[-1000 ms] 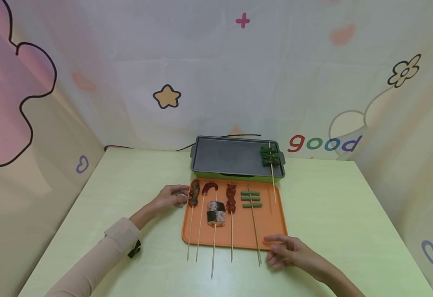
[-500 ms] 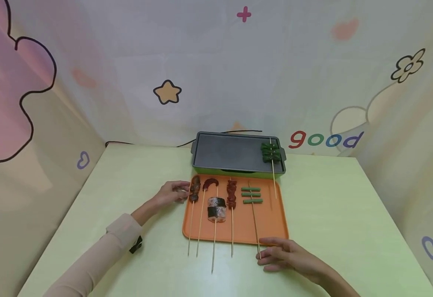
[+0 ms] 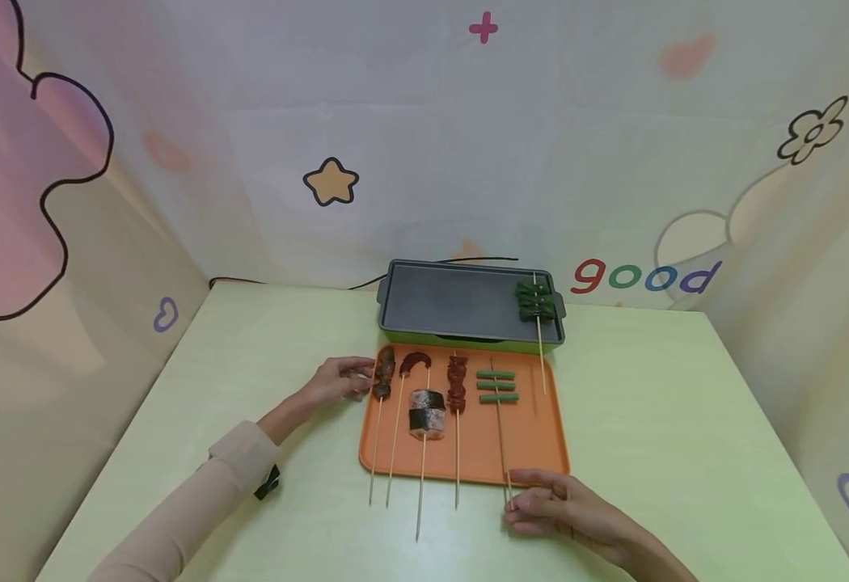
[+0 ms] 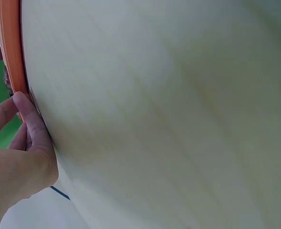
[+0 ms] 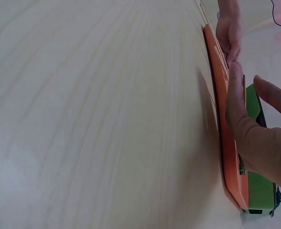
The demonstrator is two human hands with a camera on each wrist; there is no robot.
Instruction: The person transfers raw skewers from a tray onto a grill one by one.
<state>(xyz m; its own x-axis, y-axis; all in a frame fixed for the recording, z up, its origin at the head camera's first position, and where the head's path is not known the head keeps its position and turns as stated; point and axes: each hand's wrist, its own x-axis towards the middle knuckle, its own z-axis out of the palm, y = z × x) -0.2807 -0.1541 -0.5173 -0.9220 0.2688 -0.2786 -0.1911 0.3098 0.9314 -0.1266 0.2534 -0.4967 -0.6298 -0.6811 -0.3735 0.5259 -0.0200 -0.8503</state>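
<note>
My left hand (image 3: 335, 381) grips the left rim of an orange tray (image 3: 468, 461); in the left wrist view its thumb and fingers (image 4: 24, 102) meet at the rim. At the tray's front right, my right hand (image 3: 563, 508) pinches the lower stick end of a skewer with several green bean pieces (image 3: 496, 386). Its index finger lies fairly straight. In the right wrist view the thumb (image 5: 235, 90) hides much of the grip. Also on the tray lie a brown mushroom-like skewer (image 3: 384, 373), a curved dark-red one (image 3: 416, 361), a black-and-white banded one (image 3: 427, 414) and a red meat-like one (image 3: 457, 384).
Behind the tray stands a grey-topped green grill (image 3: 454, 299). A dark-green leafy skewer (image 3: 534, 301) lies on its right end, its stick reaching over the tray. Front skewer sticks overhang the tray's edge. A black cord (image 3: 366, 283) runs behind; a printed curtain (image 3: 410, 137) closes the back.
My right hand has moved left to the green bean skewer's stick, and its thumb has come in against it. The left hand stays at the tray's rim. The head view has shifted slightly.
</note>
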